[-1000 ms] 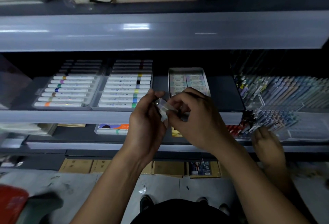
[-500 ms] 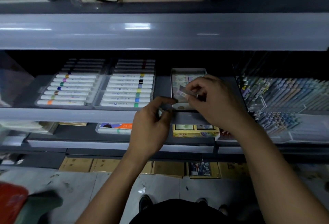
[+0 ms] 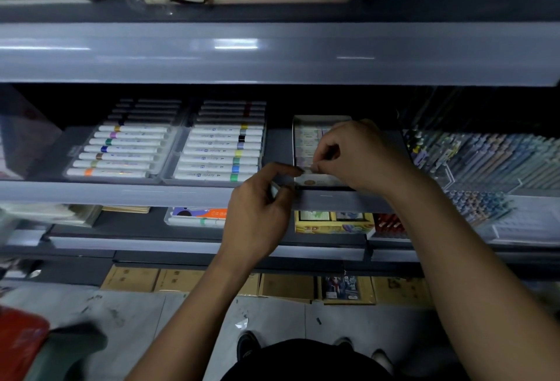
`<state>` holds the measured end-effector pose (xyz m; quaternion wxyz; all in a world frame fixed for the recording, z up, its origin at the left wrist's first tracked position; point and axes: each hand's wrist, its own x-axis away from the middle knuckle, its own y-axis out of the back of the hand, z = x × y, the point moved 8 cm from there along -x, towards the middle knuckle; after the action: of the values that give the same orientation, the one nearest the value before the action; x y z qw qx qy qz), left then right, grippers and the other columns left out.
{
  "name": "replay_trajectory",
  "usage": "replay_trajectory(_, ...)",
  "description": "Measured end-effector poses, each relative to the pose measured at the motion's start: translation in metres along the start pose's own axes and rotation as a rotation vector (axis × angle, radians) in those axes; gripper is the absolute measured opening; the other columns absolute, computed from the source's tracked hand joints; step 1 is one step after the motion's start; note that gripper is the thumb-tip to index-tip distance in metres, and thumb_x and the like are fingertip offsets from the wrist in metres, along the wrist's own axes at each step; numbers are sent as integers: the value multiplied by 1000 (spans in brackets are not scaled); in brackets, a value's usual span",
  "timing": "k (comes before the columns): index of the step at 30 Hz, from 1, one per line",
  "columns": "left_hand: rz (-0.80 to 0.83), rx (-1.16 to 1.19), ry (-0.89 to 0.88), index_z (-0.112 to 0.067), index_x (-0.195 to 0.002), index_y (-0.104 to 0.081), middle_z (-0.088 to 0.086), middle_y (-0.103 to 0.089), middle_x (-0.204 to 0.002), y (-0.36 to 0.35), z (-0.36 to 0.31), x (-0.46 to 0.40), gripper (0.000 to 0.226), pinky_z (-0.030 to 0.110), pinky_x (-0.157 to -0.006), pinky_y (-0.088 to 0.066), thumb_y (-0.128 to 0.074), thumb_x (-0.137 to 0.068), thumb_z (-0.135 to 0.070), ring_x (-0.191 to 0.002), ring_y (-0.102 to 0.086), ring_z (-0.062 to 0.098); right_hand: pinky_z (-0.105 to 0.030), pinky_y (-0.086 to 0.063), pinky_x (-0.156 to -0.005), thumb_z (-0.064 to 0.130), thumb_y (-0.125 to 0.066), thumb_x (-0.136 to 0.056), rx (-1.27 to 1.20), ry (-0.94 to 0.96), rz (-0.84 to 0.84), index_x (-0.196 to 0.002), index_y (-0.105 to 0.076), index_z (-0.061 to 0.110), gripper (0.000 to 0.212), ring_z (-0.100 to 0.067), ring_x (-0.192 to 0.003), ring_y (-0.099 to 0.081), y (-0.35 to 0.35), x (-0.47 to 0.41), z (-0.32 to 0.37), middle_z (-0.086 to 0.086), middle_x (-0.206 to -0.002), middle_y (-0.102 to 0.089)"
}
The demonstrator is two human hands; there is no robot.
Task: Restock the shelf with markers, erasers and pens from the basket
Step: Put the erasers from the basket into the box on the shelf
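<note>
Eraser [image 3: 309, 170] is getting slotted into the eraser box [image 3: 303, 126] on the shelf [image 3: 121, 193], at 3 o'clock of the marker trays [image 3: 218, 150]: right hand [image 3: 360, 153] grip pinching it, left hand [image 3: 260, 214] grip curled on something small, unclear; next is seating it flat, then releasing.

Stationery shop, retail shelving.
Tiered grey shelves [image 3: 272, 193] carry trays of markers [image 3: 121, 150], a box of erasers [image 3: 306, 138] and racked pens [image 3: 500, 162]; boxed stock [image 3: 181, 280] sits at floor level beneath.
</note>
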<state>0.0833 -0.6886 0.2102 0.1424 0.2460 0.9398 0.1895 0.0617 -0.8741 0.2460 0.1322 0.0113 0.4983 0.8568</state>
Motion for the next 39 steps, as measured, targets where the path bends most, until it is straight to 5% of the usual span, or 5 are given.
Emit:
replay_trajectory(9,6,46,37,-34,-109,-71,4,-72,-81,0,3,0,25,37,-49,-39,-55,-94,-22,-47,-44,12,-12,-47,-64,23,-81,-87,-68,37,-44,-79,-80,25,9,10,-78,-62,3,8,3,19,-75,-65)
replay_trajectory(12,19,365,174,-15,-110,-71,-3,-61,-65,-1,8,3,29,35,-55,-40,-49,-93,-21,-57,-47,21,-6,-43,-69,26,-74,-94,-136,17,-144,-85,-78,23,10,3,-83,-63,11,18,0,14,-86,-69)
replay_trajectory(19,60,812,321,-5,-112,-53,28,-75,-100,-9,4,3,16,36,-78,-64,-38,-112,-5,-93,-77,42,-9,-42,-69,19,-72,-96,-229,18,-314,-87,-76,16,10,-3,-78,-62,20,47,6,9,-86,-66)
replay_trajectory(26,121,711,279,-7,-112,-53,10,-79,-86,-14,-2,2,18,29,-68,-63,-49,-109,-24,-85,-80,29,-33,-54,-77,23,-72,-95,-344,99,-214,-103,-74,16,11,-8,-85,-63,7,62,27,7,-94,-64)
replay_trajectory(39,90,386,125,-12,-113,-62,5,-77,-90,-14,-1,-4,21,30,-60,-55,-49,-110,-29,-74,-75,24,-27,-50,-71,19,-77,-91,-247,75,-195,-100,-71,21,11,-10,-81,-58,15,63,20,13,-89,-59)
